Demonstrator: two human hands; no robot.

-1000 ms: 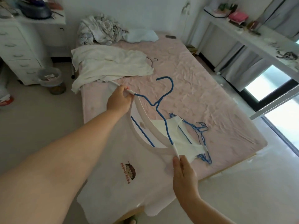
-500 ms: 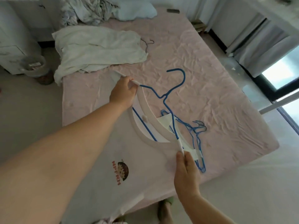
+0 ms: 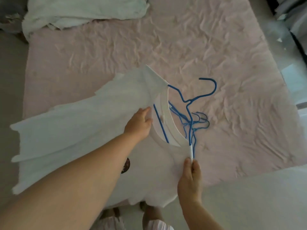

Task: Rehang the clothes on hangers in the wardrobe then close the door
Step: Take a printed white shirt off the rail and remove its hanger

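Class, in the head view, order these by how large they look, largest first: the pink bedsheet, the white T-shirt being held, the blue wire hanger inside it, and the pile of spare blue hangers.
1. Pink wrinkled bedsheet
2. White T-shirt, nearer the camera, so it looks enlarged
3. Blue wire hanger, partly hidden inside the shirt
4. Pile of spare blue hangers, partly hidden behind the held hanger, so this last ranking is unsure

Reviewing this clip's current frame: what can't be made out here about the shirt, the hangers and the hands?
- Head view: the print on the white T-shirt is mostly covered by the left forearm.
- How the left hand grips: its fingertips disappear into the fabric.
- Spare blue hangers on the bed: tangled behind the held blue hanger, count unclear.
- The wardrobe is out of frame.
- The right hand pinches the hanger's end.
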